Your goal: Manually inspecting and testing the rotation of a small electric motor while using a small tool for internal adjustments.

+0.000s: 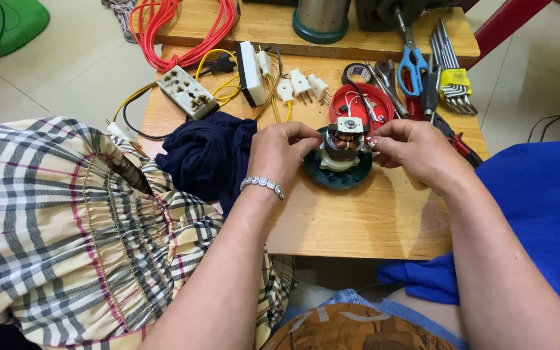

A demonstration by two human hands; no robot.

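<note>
A small electric motor (343,141) with copper windings stands on a dark green round base (338,176) on the wooden table (358,220). My left hand (283,150) pinches the motor's left side, a beaded bracelet on its wrist. My right hand (409,149) pinches its right side near the top. Behind the motor lies a red round cover (360,102) with thin wires in it.
A dark blue cloth (210,155) lies left of the motor. White plugs (301,84), a white socket strip (187,91), yellow and red cables sit at the back. Blue-handled scissors (413,61), pliers and hex keys (452,71) lie back right. A blue cloth (539,207) hangs right.
</note>
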